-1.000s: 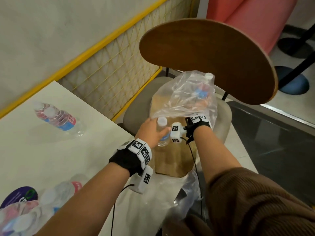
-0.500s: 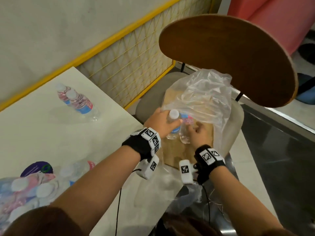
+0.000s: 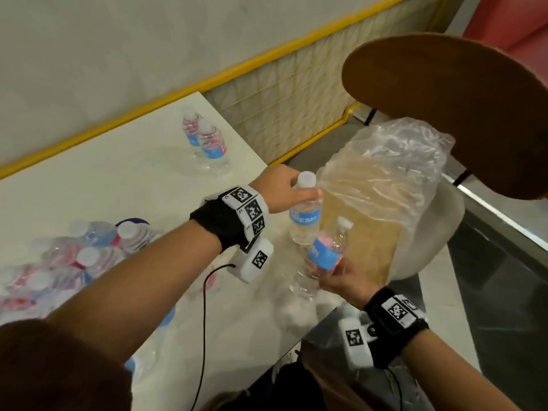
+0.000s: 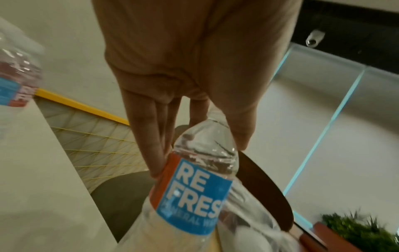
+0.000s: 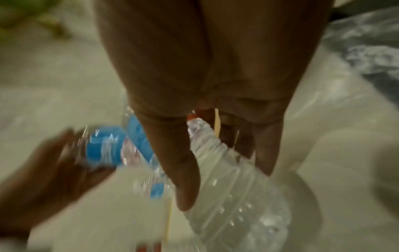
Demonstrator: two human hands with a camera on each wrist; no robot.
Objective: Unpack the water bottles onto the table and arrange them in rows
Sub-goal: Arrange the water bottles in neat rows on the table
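A: Status, near first?

B: I log right hand (image 3: 341,280) clamped on tilted bottle (image 3: 323,256), 5 o'clock. Left hand (image 3: 284,191) pinching upright bottle (image 3: 305,218) at its shoulder, centre.

A: Progress?

B: Wrap (image 3: 382,179) at 2 o'clock looks empty. Two standing bottles (image 3: 207,143) at 11; pile (image 3: 74,262) at 8 unsorted. Rows barely begun.

Surface (image 3: 98,185): a white top, its far edge along a wall with a yellow rail, its right corner near a chair.
Far corner: two upright bottles (image 3: 204,140) standing just beside each other, blue and pink labels, white caps.
Near left: a cluster of bottles (image 3: 74,262) packed close together, white caps up, partly blurred.
Under the cluster: a purple round mat (image 3: 132,222), mostly hidden.
Chair seat (image 3: 436,232): a pale round seat carrying a crumpled clear plastic wrap (image 3: 385,173) over brown cardboard (image 3: 367,244).
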